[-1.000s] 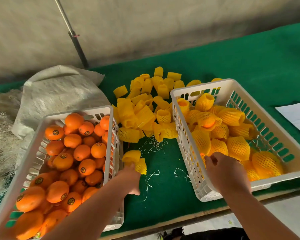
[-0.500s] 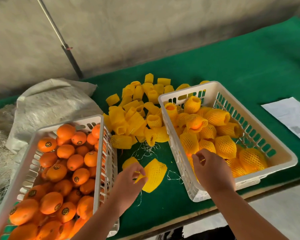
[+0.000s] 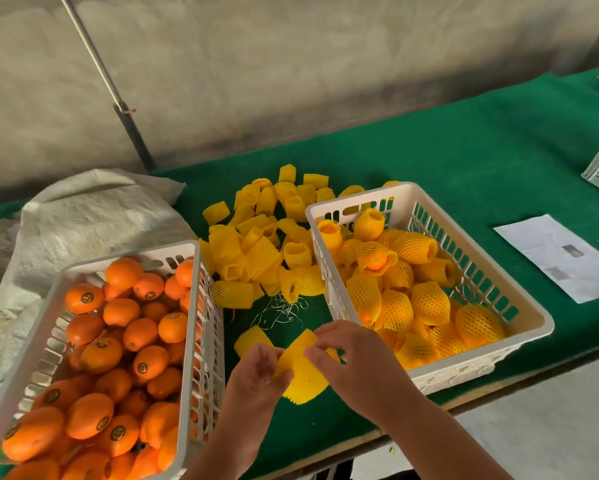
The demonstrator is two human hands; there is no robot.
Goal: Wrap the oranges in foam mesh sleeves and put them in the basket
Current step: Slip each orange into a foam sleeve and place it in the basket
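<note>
Two hands: my left hand (image 3: 256, 370) and right hand (image 3: 351, 362) both pinch one yellow foam sleeve (image 3: 300, 372), fingers curled on its upper edge, held over the green table (image 3: 464, 161) between the baskets.
Bare oranges (image 3: 118, 341): piled in the left basket (image 3: 192, 341), none in my hands.
Wrapped oranges (image 3: 412, 299): lying in the right basket (image 3: 530, 317).
Spare sleeves (image 3: 267, 244): heaped on the cloth between the two baskets; one more (image 3: 251, 339) lies just beyond my left hand.
Sack (image 3: 94, 216): behind the left basket.
Paper (image 3: 564, 258): right of the right basket.
</note>
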